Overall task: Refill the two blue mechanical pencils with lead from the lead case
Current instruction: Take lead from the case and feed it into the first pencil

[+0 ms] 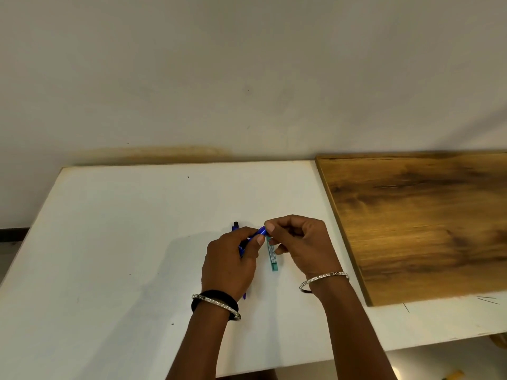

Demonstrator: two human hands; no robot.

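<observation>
My left hand (229,263) is closed around a blue mechanical pencil (260,232), whose top end sticks out toward my right hand. The thumb and forefinger of my right hand (299,242) pinch at that end; what they hold is too small to see. A second blue pencil (236,226) with a dark tip lies on the white table (123,242), mostly hidden behind my left hand. The teal lead case (273,257) lies flat on the table between my hands, its upper end under my right fingers.
A brown wooden board (425,223) covers the table's right part. A few thin dark lead pieces (488,299) lie near the front right edge. The wall rises behind the table's far edge.
</observation>
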